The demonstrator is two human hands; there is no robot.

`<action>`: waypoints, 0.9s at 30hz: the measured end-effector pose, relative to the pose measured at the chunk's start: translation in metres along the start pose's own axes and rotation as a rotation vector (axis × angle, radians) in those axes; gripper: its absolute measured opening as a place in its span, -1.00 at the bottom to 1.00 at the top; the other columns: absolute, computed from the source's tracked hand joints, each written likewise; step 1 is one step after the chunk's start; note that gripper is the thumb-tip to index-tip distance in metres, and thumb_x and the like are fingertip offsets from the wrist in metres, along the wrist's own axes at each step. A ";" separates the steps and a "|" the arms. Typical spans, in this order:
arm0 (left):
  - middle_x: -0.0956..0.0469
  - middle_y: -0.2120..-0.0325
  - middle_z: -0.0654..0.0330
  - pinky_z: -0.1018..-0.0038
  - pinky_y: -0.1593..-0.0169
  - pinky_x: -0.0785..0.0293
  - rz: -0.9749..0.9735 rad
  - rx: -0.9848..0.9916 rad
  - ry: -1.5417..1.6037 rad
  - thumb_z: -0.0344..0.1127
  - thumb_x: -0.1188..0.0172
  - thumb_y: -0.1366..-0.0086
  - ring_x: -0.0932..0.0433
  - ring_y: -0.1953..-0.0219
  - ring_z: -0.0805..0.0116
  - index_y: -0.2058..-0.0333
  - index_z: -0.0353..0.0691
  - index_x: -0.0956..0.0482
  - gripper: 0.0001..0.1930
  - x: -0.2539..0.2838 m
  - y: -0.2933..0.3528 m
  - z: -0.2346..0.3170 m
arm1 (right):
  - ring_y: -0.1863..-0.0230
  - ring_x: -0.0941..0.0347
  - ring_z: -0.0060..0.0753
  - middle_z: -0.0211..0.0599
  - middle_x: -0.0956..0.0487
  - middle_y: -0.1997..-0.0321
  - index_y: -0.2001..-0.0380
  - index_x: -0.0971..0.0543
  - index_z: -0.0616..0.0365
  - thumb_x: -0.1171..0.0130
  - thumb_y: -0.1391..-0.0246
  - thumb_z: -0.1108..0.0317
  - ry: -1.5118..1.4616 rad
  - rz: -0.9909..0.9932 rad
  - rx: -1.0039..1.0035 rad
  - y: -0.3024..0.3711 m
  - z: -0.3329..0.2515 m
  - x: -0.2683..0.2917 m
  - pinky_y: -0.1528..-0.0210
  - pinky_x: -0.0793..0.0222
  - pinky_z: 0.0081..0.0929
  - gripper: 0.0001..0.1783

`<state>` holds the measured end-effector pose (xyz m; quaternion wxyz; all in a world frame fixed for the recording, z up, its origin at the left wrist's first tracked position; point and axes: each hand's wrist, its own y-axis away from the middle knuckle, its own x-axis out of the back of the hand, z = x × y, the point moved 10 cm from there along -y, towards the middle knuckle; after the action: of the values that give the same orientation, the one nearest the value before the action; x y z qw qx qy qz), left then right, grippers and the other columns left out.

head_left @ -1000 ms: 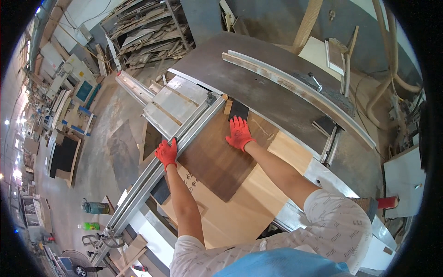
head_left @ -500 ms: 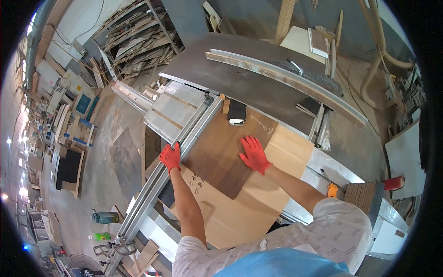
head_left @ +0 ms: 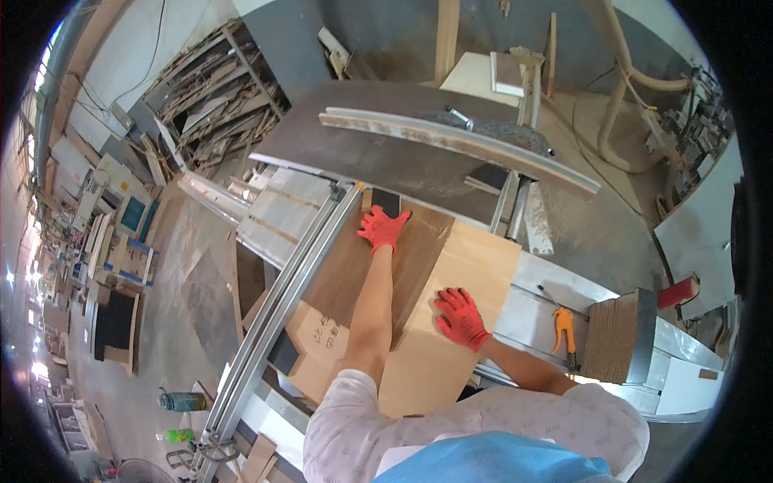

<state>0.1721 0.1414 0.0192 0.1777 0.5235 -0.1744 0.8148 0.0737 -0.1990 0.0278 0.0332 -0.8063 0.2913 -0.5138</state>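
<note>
My left hand (head_left: 382, 229), in a red glove, reaches to the far end of a dark brown wood board (head_left: 415, 241). Its fingers are spread against the near side of a black block (head_left: 386, 203) and partly cover it; no firm grip shows. The brown board lies on a larger pale board (head_left: 435, 354), which has handwritten marks near its left side. On the pale board rests my right hand (head_left: 461, 317), also red-gloved, palm down with fingers apart. A long metal rail (head_left: 282, 286) runs along the boards' left side.
Beyond the boards is a dark machine table (head_left: 354, 149) with a long fence (head_left: 459, 145) across it. An orange-handled air gun (head_left: 563, 328) lies at right, beside a stack of brown strips (head_left: 616, 334). A blue-green bottle (head_left: 182, 401) stands at lower left.
My left hand has left the metal rail and moved right and forward to the black block. My right hand has come back from the brown board onto the pale board. The view has shifted.
</note>
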 end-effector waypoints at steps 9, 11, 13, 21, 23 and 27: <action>-0.54 -0.18 0.06 0.11 -0.28 -0.39 0.024 -0.149 0.584 0.00 -0.67 0.03 -0.45 -0.27 0.00 -0.27 -0.25 -0.41 -0.05 0.035 -0.001 0.039 | -0.38 -0.42 -0.02 -0.17 -0.58 -0.29 -0.09 -0.64 0.04 -0.28 -0.12 0.25 -0.093 0.124 0.027 0.000 0.003 0.004 -0.54 -0.16 0.07 -0.57; -0.44 -0.26 0.05 0.20 -0.37 -0.37 -0.003 -0.216 1.265 -0.29 -0.62 -0.06 -0.41 -0.35 0.05 -0.42 -0.28 -0.28 -0.02 0.059 0.058 0.051 | -0.38 -0.42 -0.02 -0.16 -0.59 -0.28 -0.07 -0.64 0.04 -0.27 -0.12 0.26 -0.093 0.133 0.013 -0.002 0.007 0.004 -0.54 -0.17 0.07 -0.58; -0.36 -0.32 0.04 0.22 -0.41 -0.34 0.018 -0.411 1.276 -0.40 -0.57 -0.09 -0.36 -0.40 0.09 -0.49 -0.26 -0.15 0.04 0.120 0.141 0.080 | -0.39 -0.42 -0.02 -0.12 -0.60 -0.28 -0.06 -0.65 0.07 -0.26 -0.11 0.29 -0.095 0.115 -0.032 0.009 0.023 -0.003 -0.54 -0.16 0.07 -0.59; -0.36 -0.38 0.03 0.19 -0.47 -0.29 -0.109 -0.476 1.234 -0.44 -0.53 0.01 -0.35 -0.45 0.13 -0.56 -0.20 0.04 0.21 0.275 0.303 0.069 | -0.32 -0.49 -0.04 -0.10 -0.60 -0.27 -0.10 -0.64 0.12 -0.34 -0.15 0.28 -0.386 0.101 -0.149 0.005 0.032 -0.001 -0.47 -0.27 -0.03 -0.57; -0.32 -0.39 0.06 0.16 -0.48 -0.28 -0.202 -0.498 1.243 -0.40 -0.53 0.02 -0.33 -0.45 0.14 -0.57 -0.24 0.06 0.23 0.291 0.323 0.076 | -0.21 -0.57 -0.32 -0.28 -0.62 -0.21 -0.18 -0.60 0.16 -0.30 -0.30 0.42 -1.123 0.086 -0.404 -0.005 0.061 -0.021 -0.31 -0.46 -0.34 -0.60; -0.35 -0.41 -0.04 0.06 -0.41 -0.38 -0.595 -0.390 1.635 0.00 -0.63 -0.02 -0.41 -0.41 -0.02 -0.56 -0.27 -0.02 0.27 0.269 0.358 0.050 | -0.23 -0.53 -0.38 -0.23 -0.61 -0.20 -0.33 -0.46 0.23 -0.19 -0.35 0.50 -1.613 -0.079 -0.331 -0.041 -0.052 0.114 -0.29 -0.43 -0.42 -0.49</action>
<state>-0.0619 -0.1668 0.2497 0.5367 -0.2374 0.0146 0.8095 0.0817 -0.2096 0.1586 0.0951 -0.9317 0.2214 0.2717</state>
